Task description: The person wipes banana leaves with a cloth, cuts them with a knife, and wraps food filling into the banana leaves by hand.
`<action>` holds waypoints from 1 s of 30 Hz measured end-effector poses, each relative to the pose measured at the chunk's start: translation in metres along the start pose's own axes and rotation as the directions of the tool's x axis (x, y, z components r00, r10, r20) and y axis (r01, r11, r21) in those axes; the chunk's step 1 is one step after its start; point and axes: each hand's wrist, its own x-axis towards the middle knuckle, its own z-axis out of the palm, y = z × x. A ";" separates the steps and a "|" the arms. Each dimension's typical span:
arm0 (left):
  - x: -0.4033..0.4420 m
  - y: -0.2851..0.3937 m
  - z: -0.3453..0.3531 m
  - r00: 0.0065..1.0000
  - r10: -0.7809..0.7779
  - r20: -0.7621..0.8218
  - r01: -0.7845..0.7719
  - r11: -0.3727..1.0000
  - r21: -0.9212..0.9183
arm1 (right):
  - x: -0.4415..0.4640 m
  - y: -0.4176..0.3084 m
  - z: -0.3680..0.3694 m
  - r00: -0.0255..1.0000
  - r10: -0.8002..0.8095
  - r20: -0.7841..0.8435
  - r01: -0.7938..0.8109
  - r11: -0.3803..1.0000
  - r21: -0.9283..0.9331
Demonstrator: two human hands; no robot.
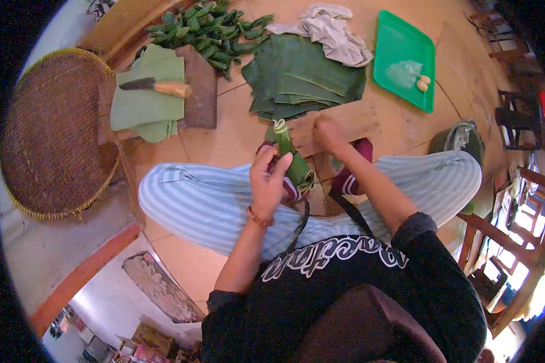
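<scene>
My left hand (267,178) is closed around a green banana leaf roll (291,158), which stands tilted between my feet with its upper end folded to a pale edge. To the right of the roll, my right hand (329,134) is curled into a fist above a wooden board (358,123). Whatever its fingers hold, if anything, is hidden. Just beyond the board lies a stack of dark green leaf sheets (306,75).
A pile of small green wrapped rolls (215,30) lies at the back. A knife (154,86) rests on pale leaf sheets (145,112) at left, near a woven tray (60,133). At right are a white cloth (330,33) and a green tray (406,36).
</scene>
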 end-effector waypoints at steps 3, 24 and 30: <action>0.002 0.005 0.003 1.000 0.027 0.008 -0.027 1.000 -0.003 | -0.001 -0.014 -0.014 0.997 -0.071 0.000 0.071 0.997 0.008; 0.000 0.000 0.003 0.988 0.147 0.051 -0.154 0.963 0.220 | -0.070 -0.165 -0.146 0.961 -0.155 0.229 0.022 0.869 0.495; -0.002 0.004 0.004 0.969 0.237 0.071 -0.247 0.916 0.317 | -0.071 -0.169 -0.147 0.963 -0.162 0.215 0.047 0.888 0.458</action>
